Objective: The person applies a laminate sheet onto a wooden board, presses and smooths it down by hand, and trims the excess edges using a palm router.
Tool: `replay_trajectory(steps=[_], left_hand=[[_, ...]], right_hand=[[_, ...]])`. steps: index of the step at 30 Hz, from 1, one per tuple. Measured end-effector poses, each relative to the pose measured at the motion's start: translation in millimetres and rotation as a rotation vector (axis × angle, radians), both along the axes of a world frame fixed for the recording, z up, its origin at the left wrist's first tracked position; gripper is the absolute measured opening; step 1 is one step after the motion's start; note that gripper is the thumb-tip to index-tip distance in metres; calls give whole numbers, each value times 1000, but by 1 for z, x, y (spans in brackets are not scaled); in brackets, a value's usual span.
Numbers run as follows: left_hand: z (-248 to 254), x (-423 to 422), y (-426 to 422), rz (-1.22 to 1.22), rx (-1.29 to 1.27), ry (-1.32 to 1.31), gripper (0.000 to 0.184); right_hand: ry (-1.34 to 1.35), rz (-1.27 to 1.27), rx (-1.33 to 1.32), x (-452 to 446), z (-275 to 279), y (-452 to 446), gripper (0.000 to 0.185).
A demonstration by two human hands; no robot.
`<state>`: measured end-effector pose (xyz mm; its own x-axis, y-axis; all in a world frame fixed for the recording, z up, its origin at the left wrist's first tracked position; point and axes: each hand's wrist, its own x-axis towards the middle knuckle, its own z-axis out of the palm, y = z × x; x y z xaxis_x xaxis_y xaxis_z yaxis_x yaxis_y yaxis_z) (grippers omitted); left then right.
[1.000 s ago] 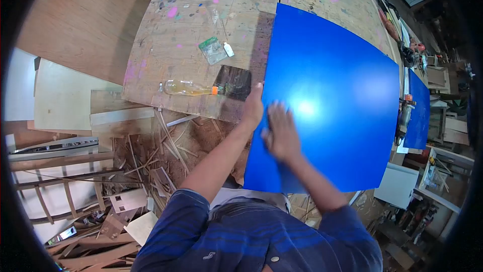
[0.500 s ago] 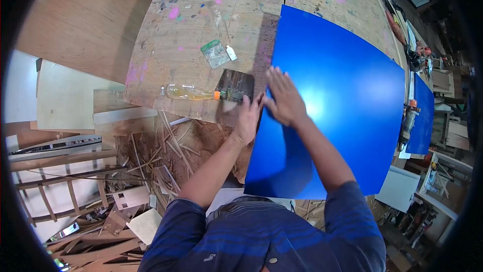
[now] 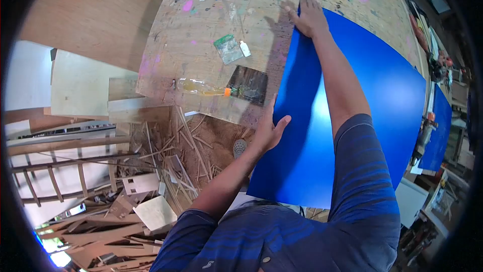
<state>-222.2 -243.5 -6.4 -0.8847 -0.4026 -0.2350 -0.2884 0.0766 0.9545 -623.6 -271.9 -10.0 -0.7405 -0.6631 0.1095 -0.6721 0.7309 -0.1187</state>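
A large glossy blue sheet lies on the paint-spotted wooden workbench. Along its left edge, my left hand is set on edge with the fingers straight and the thumb apart over the blue surface. My right hand reaches to the sheet's far left corner, fingers spread and thumb out past the edge. Neither hand is closed round anything. Left of the sheet lie a clear bottle of yellowish liquid with an orange cap, a dark square piece, a small white bottle and a green-stained square.
Wood strips and scraps litter the floor below the bench's left corner. Pale boards stand at the left. A power tool and another blue sheet are beyond the right edge.
My right hand has slid away from me along the sheet's left edge to the far corner. The left hand has come nearer to me and right, onto the edge. The view has shifted slightly.
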Motion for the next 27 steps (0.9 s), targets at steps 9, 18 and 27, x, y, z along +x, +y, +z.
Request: replay_trajectory(steps=[9, 18, 27], left_hand=[[8, 14, 5, 196, -343, 449, 78], [37, -27, 27, -467, -871, 344, 82], [30, -34, 58, -529, -1263, 141, 107]], right_hand=[[-107, 73, -265, 250, 15, 93, 89], [-309, -143, -356, 526, 32, 209, 87], [-114, -829, -135, 467, 37, 361, 130]])
